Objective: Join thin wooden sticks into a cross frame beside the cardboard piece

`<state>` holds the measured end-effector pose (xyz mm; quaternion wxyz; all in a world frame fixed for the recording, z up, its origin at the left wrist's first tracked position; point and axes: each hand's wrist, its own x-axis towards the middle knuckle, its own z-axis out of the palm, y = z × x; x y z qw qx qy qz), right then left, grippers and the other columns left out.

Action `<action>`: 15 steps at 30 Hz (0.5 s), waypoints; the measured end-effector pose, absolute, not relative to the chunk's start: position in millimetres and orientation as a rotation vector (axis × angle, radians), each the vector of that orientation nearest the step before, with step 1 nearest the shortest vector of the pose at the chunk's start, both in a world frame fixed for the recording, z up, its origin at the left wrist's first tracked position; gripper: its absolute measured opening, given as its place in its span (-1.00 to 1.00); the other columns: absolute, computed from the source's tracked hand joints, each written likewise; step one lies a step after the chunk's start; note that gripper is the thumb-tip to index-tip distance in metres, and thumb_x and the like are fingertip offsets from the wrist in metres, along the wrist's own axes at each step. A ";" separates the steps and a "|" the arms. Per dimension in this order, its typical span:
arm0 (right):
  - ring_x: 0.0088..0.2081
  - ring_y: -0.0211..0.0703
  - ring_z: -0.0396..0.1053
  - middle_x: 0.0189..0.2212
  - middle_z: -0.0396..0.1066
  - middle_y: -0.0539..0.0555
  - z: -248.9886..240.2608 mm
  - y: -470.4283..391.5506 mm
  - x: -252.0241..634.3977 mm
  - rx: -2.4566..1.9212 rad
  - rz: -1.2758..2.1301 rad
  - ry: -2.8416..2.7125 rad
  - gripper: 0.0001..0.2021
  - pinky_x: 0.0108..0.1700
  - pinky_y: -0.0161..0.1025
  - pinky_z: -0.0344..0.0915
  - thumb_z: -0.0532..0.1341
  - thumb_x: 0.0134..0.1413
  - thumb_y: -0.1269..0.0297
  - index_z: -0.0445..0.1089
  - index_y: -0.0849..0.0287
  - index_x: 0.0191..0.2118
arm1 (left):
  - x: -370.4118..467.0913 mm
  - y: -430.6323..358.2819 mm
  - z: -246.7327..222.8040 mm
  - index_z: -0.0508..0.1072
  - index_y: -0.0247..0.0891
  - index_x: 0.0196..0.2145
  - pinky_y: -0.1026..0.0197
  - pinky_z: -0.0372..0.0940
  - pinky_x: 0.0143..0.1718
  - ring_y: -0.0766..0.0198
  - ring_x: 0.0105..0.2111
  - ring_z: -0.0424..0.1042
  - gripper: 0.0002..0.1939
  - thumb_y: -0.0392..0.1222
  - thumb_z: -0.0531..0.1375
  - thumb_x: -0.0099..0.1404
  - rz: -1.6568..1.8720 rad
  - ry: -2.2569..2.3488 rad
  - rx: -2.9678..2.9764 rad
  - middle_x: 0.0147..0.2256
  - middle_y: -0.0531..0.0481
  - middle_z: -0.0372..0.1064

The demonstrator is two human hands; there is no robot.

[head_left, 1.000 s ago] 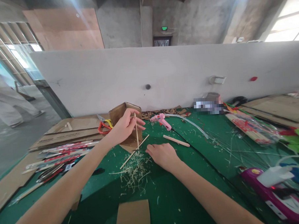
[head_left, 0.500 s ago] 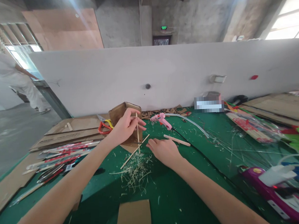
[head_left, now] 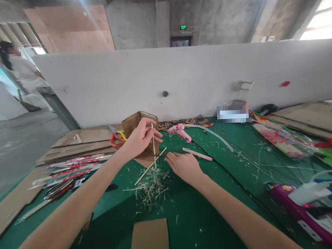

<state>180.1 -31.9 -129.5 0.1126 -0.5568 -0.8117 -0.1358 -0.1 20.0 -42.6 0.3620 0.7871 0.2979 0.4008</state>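
Left hand (head_left: 140, 139) raised off the green table (head_left: 203, 214), fingers pinched around a thin upright stick (head_left: 154, 149), lower tip down on the mat. Right hand (head_left: 184, 167) flat, palm down, fingers loosely spread and gripping nothing, just right of that stick. Slanted second stick (head_left: 150, 167) lying beneath, crossing the upright one. Pile of shavings (head_left: 152, 185) just near of both. Cardboard box (head_left: 140, 122) right behind the left hand; pink glue gun (head_left: 179, 132) and loose dowel (head_left: 197, 154) farther right; red-handled scissors (head_left: 115, 137) to the left.
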 end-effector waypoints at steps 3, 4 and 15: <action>-0.46 -0.27 0.37 -0.45 0.44 0.02 -132.4 -31.9 180.1 -1.599 -0.335 -2.511 -0.62 -0.49 -0.35 -0.06 -0.18 0.25 0.10 0.30 0.11 -0.31 | -0.5 21.1 -43.2 0.09 -0.21 -0.11 0.17 0.36 -0.30 0.29 -0.42 0.47 -0.84 -0.20 -0.05 0.35 1.043 0.782 2.014 -0.35 -0.04 0.39; -0.45 -0.27 0.37 -0.44 0.44 0.03 -132.4 -31.9 180.1 -1.593 -0.341 -2.512 -0.62 -0.48 -0.35 -0.05 -0.19 0.26 0.10 0.30 0.11 -0.31 | -0.7 21.0 -43.3 0.09 -0.21 -0.11 0.16 0.36 -0.30 0.29 -0.42 0.47 -0.84 -0.19 -0.05 0.35 1.040 0.782 2.015 -0.35 -0.04 0.39; -0.45 -0.26 0.37 -0.43 0.44 0.04 -130.2 -31.3 182.5 -1.588 -0.385 -2.462 -0.61 -0.48 -0.34 -0.06 -0.20 0.26 0.12 0.32 0.11 -0.29 | -3.0 21.8 -42.3 0.11 -0.20 -0.10 0.16 0.39 -0.29 0.25 -0.39 0.48 -0.82 -0.18 -0.06 0.34 1.024 0.770 1.995 -0.32 -0.09 0.40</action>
